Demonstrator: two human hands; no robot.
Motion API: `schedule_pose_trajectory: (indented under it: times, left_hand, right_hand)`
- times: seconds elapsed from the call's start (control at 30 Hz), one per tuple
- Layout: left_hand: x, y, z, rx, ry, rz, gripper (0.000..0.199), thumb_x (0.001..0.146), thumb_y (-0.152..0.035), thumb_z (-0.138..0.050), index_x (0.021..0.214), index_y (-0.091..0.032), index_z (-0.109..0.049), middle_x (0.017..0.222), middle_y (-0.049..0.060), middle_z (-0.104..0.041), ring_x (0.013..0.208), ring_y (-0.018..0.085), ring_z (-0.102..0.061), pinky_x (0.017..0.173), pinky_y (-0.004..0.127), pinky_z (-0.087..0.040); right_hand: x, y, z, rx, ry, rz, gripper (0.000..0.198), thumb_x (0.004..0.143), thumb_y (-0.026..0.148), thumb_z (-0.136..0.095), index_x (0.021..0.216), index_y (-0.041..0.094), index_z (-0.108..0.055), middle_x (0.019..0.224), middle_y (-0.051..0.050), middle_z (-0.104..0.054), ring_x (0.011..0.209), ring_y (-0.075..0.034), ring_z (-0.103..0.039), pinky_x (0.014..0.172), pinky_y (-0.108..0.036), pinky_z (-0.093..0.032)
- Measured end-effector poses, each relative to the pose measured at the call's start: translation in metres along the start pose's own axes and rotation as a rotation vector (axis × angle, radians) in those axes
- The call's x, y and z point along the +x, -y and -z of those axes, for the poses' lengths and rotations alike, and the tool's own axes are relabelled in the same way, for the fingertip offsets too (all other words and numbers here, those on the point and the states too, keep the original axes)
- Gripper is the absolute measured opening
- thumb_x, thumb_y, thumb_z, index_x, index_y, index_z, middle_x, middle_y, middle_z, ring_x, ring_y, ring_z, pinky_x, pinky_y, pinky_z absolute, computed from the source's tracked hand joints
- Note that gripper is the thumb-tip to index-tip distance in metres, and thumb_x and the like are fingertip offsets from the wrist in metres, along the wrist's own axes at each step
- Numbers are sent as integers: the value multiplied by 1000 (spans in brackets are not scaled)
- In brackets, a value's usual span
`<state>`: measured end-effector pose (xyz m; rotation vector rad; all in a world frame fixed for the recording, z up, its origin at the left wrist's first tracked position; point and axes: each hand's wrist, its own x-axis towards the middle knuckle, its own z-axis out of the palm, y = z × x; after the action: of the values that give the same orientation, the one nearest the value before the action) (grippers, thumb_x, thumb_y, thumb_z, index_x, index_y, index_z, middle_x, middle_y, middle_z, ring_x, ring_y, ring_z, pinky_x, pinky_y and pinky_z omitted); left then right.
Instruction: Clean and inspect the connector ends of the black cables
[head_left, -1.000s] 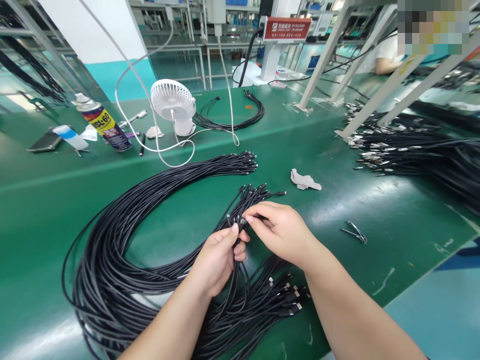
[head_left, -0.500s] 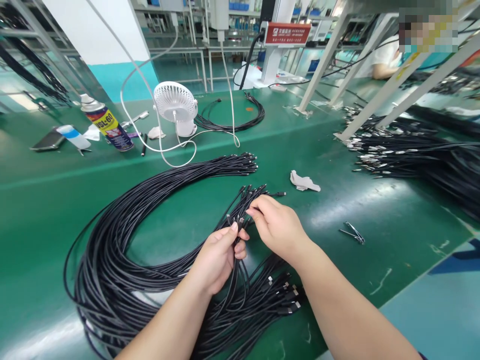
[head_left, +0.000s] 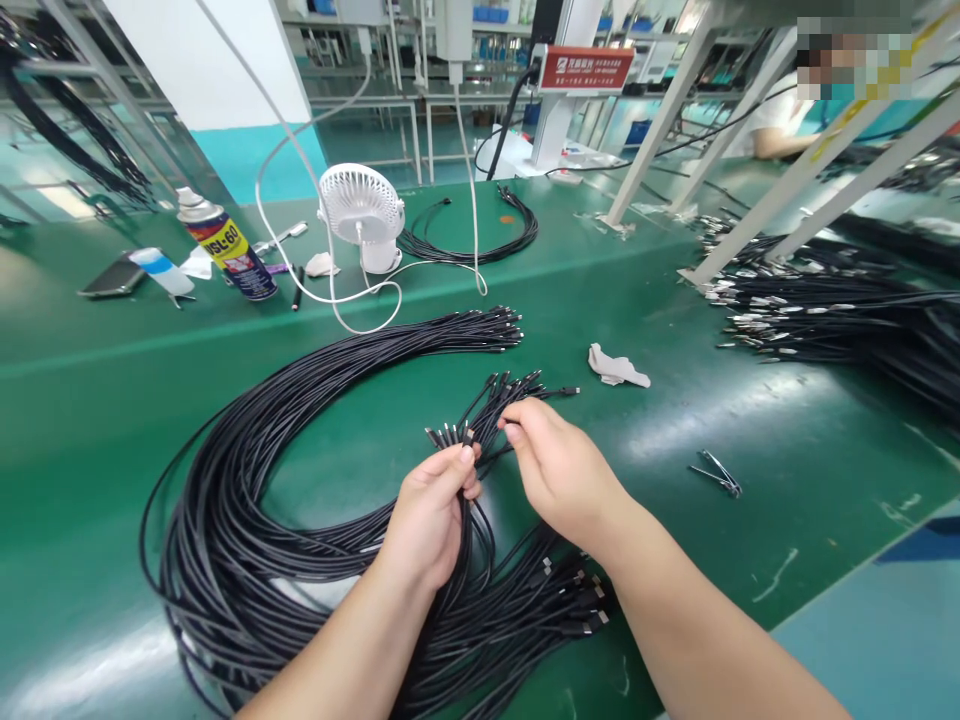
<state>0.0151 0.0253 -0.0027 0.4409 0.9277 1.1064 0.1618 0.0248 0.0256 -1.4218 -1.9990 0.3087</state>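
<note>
My left hand (head_left: 431,515) is closed around a small bunch of black USB cables. Their metal-tipped plugs (head_left: 451,436) fan out above the thumb. Just right of it, my right hand (head_left: 566,475) has thumb and fingertips pinched together; whatever sits between them is too small to make out. Behind the right fingers lie more cable ends (head_left: 517,385). A large curved bundle of black cables (head_left: 225,470) loops around to the left of both hands. Below the hands, wider plugs (head_left: 589,605) of the bundle rest on the green table (head_left: 660,560).
Nail clippers (head_left: 718,474) and a crumpled whitish scrap (head_left: 616,367) lie to the right. Farther back stand a white fan (head_left: 361,205) and a spray can (head_left: 229,250). Another cable pile (head_left: 840,300) sits by the metal legs (head_left: 742,195) at right. A person (head_left: 776,120) is beyond.
My left hand has moved slightly left and away from the right hand, and more plugs now show fanned out above its thumb. The right hand stays pinched. The view has shifted a little.
</note>
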Motion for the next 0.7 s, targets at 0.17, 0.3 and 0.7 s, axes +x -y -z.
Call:
schedule_pose_trajectory:
  times: [0.17, 0.3, 0.7]
  left_hand:
    - [0, 2, 1, 54, -10, -72, 26, 59, -33, -85, 73, -13, -76, 60, -2, -57, 56, 6, -39, 53, 20, -35]
    - [-1, 0, 2, 115, 11, -93, 23, 60, -31, -84, 73, -15, -77, 55, -3, -57, 55, 7, -43, 55, 20, -37]
    - [-2, -6, 0, 249, 58, -70, 14, 62, -25, -82, 61, -14, -74, 48, -2, -58, 49, 7, -49, 52, 20, -40]
  right_hand:
    - [-6, 8, -10, -180, 9, 120, 24, 93, 12, -38, 92, 16, -61, 80, -5, -65, 75, -18, -58, 67, -28, -41]
    - [-7, 15, -9, -240, -67, 180, 27, 92, 11, -38, 86, 15, -63, 76, -5, -66, 69, -17, -57, 62, -27, -39]
    - [-7, 14, -7, -333, -106, 178, 27, 88, 9, -42, 86, 16, -68, 74, -3, -66, 68, -17, -57, 60, -28, -35]
